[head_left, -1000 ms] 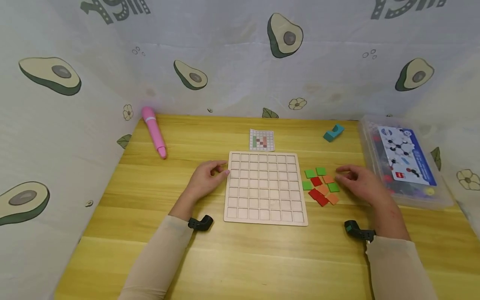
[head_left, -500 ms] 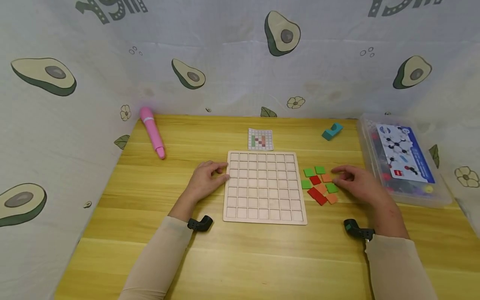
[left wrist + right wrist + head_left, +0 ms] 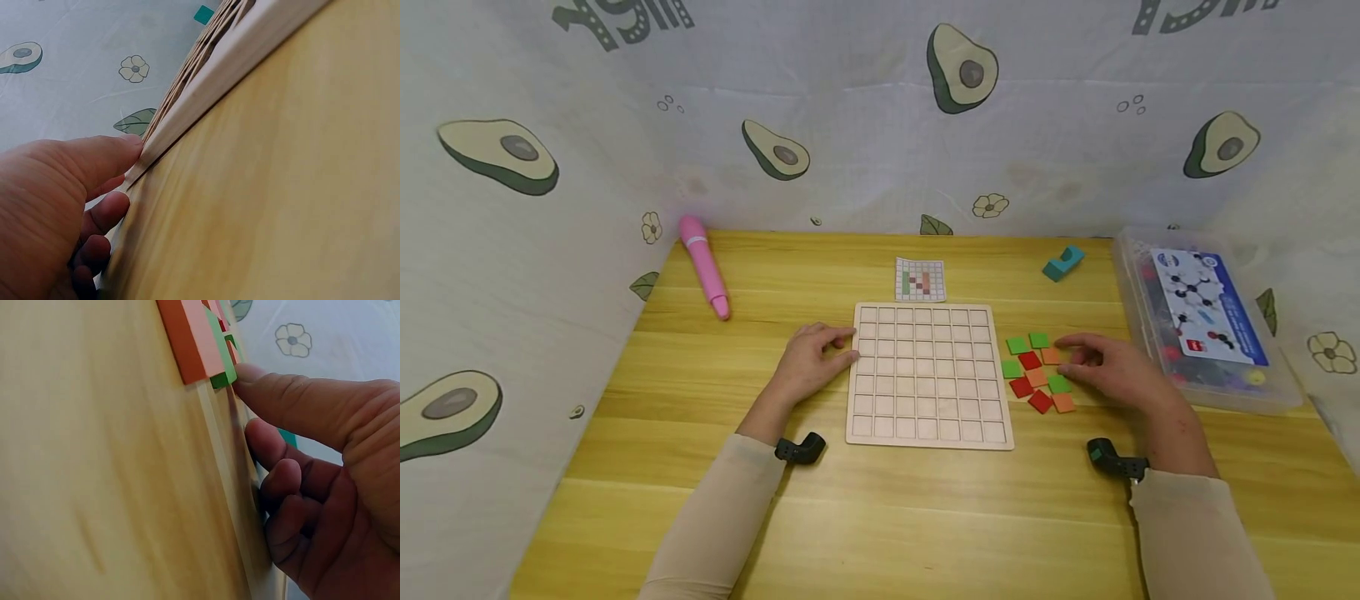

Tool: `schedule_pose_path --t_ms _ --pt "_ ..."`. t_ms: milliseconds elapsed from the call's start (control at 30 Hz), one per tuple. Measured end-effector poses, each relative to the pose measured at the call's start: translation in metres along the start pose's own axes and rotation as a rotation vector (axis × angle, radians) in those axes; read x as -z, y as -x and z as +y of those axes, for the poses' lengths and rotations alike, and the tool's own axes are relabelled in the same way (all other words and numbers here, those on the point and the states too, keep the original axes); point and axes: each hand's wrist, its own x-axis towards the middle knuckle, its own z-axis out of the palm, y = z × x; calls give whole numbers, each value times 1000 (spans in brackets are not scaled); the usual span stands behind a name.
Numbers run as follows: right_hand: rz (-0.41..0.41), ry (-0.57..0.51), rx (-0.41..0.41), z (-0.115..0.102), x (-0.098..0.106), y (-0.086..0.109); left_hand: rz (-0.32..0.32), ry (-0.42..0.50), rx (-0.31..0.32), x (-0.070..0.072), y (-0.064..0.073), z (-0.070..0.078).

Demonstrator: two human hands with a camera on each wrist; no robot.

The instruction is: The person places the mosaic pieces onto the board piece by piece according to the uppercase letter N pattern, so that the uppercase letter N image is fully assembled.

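Note:
A pale wooden grid board (image 3: pixel 929 446) lies flat on the table with bare squares. My left hand (image 3: pixel 808 362) rests at its left edge; in the left wrist view the thumb (image 3: pixel 109 156) touches the board's rim (image 3: pixel 206 87). Right of the board lie several small square tiles: green (image 3: pixel 1017 345), red (image 3: pixel 1030 360) and orange (image 3: pixel 1063 403). My right hand (image 3: pixel 1112 367) is at the right side of these tiles, fingertips right by an orange tile (image 3: pixel 1050 357). In the right wrist view its thumb (image 3: pixel 294 394) meets a green tile (image 3: pixel 224 380), with the other fingers loosely bent.
A small printed pattern card (image 3: pixel 920 280) lies behind the board. A pink microphone-shaped stick (image 3: pixel 707 268) is at the back left, and a teal notched block (image 3: pixel 1063 263) at the back right. A clear plastic box (image 3: pixel 1217 325) with a molecule label stands beside my right arm.
My right hand has moved slightly left against the tiles. The two red tiles that lay together have come apart, and the tiles there have shifted left a little. The left hand stays in place.

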Motion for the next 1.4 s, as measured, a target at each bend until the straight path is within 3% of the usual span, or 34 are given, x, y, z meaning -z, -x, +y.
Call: schedule_pose_path --t_ms 1033,1400 --pt "-3 -6 -62 -10 0 2 -10 -23 14 0 3 0" --pt "2 47 90 -54 -6 2 -4 -21 3 1 1 0"
